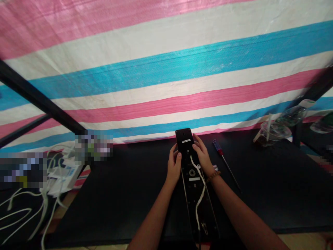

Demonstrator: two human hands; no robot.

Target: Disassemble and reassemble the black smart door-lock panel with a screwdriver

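My left hand [173,166] grips the left edge of a long black panel [189,191], thumb on its face. On the opposite side, my right hand [203,158] is closed around the right edge, its thumb also over the face. The panel lies lengthwise toward me, its far end near the back of the black table. A white wire [200,199] runs wavily down it, past round fittings and pale labels. Right of my right hand lies a screwdriver [220,152] with a blue and red handle, touched by neither hand. Beside my right wrist is a small pale item [215,167], too small to name.
Clear plastic cups [272,133] and a clear bottle [293,113] are at the table's back right. Tangled white cables [44,201] and white boxes [63,180] lie at the left. Behind hangs a striped sheet [166,76]; a dark frame bar [47,100] slants at left.
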